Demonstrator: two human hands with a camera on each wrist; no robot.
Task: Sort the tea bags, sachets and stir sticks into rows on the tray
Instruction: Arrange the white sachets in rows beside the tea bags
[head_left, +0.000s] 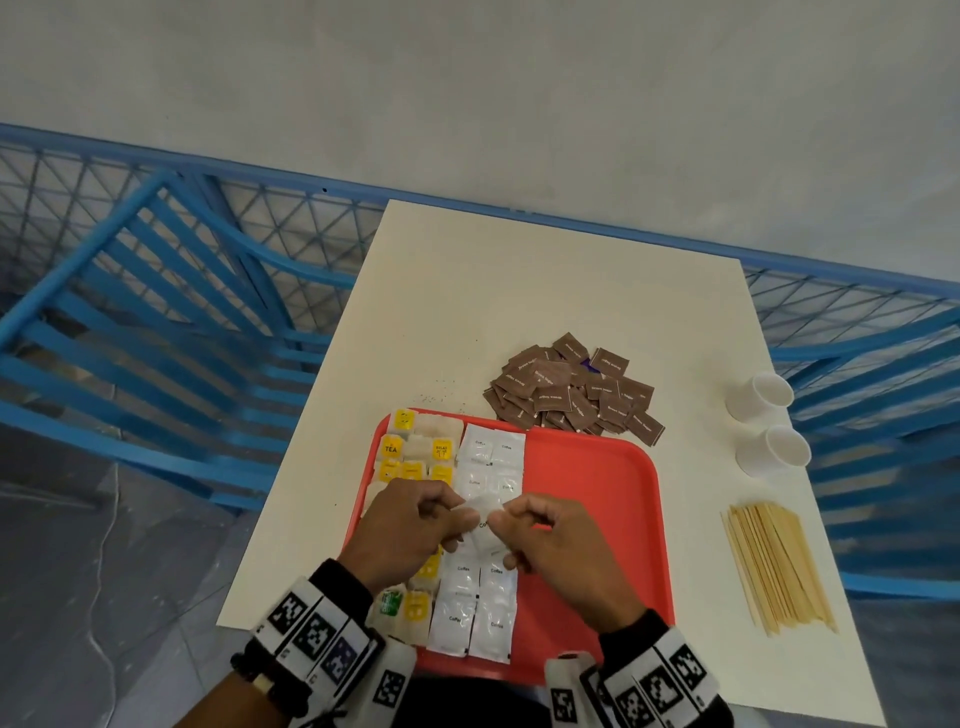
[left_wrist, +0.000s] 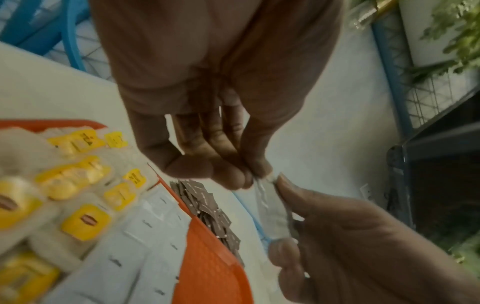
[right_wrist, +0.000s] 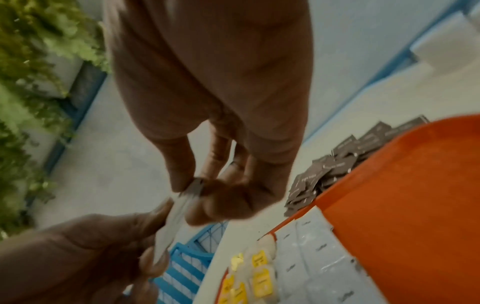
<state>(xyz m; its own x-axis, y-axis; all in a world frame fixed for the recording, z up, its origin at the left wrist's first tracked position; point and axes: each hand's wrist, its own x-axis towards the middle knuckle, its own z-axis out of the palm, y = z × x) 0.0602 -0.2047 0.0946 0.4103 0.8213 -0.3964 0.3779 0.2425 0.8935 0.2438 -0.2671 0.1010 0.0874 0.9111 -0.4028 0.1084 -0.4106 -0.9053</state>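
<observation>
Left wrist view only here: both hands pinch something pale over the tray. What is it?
Observer: A white sachet, like the Coffee sachets rowed beneath it. The left hand and right hand each pinch an edge.
Operator: Stir sticks on the tray yet?
Observer: No. The sticks lie bundled on the table, right of the tray.
Operator: Anything else over there?
Observer: Two white cups, beyond the sticks near the table's right edge.

Textured red plastic tray (head_left: 597, 499), glossy white sachets (head_left: 475, 618), pale wooden stir sticks (head_left: 774, 566)
</observation>
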